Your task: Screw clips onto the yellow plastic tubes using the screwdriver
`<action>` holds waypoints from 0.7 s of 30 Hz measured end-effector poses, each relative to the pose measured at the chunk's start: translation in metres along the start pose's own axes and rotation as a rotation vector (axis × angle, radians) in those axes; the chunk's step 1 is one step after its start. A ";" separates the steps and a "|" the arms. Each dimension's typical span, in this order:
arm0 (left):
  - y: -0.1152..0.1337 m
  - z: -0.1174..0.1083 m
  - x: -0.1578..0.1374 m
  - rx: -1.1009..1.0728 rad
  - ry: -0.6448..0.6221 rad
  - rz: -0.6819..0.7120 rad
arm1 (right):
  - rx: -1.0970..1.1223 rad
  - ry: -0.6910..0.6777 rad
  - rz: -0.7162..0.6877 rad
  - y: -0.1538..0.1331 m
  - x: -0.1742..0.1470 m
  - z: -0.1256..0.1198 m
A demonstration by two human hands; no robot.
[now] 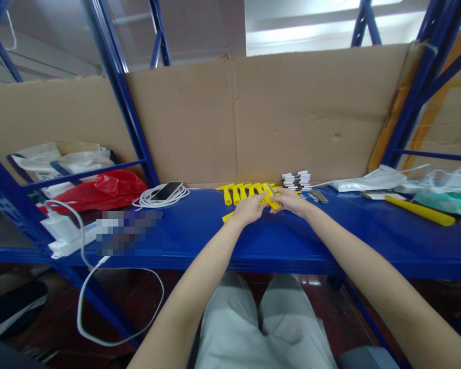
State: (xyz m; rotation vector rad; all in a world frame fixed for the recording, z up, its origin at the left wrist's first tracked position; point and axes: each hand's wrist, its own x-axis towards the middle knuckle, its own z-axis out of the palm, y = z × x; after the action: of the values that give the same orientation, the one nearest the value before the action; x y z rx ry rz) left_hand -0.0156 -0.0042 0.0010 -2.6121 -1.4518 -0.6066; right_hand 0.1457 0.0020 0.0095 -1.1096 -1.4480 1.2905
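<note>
Over the blue shelf, both my hands are closed around one yellow plastic scraper [271, 199]. My left hand [249, 209] grips its handle, whose end sticks out to the lower left. At the wide head, the fingers of my right hand [290, 201] are pinched on the edge; a small greyish piece shows there, too small to make out. Just behind my left hand lies a row of several similar yellow scrapers [236, 195], handles toward me. Small black-and-white packs [295, 180] are stacked behind my right hand. Beside that wrist rests a flat grey piece [318, 196].
To the left are a phone [168, 191] on a coiled white cable, a red bag [103, 189] and a white power strip [75, 243]. Rightward lie a yellow rod [420, 211] and a white packet [369, 179]. Cardboard [292, 113] walls the back between blue posts.
</note>
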 end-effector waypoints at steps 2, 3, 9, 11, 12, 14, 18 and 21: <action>0.001 0.001 -0.001 0.032 -0.012 -0.010 | -0.005 0.001 0.004 0.001 0.001 0.000; 0.001 0.002 -0.002 0.048 -0.019 -0.010 | -0.008 0.000 0.005 0.002 0.001 0.001; 0.000 0.006 -0.001 0.168 -0.047 0.019 | -0.024 -0.023 0.007 0.006 0.003 -0.001; 0.000 0.007 -0.001 0.202 -0.056 0.025 | -0.033 -0.029 0.012 0.006 0.003 -0.001; 0.000 0.007 -0.001 0.212 -0.058 0.027 | -0.035 -0.027 0.016 0.006 0.003 -0.002; 0.000 0.007 -0.001 0.222 -0.054 0.029 | -0.032 -0.023 0.018 0.005 0.003 -0.002; -0.001 0.007 -0.001 0.211 -0.045 0.035 | -0.019 -0.028 0.011 0.004 0.003 -0.003; -0.001 0.007 0.000 0.192 -0.039 0.034 | -0.029 -0.027 0.016 0.002 0.001 -0.001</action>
State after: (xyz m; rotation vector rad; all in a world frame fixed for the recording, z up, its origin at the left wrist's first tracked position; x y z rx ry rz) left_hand -0.0150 -0.0020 -0.0054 -2.5076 -1.3971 -0.3932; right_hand 0.1468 0.0032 0.0075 -1.1294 -1.4847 1.3040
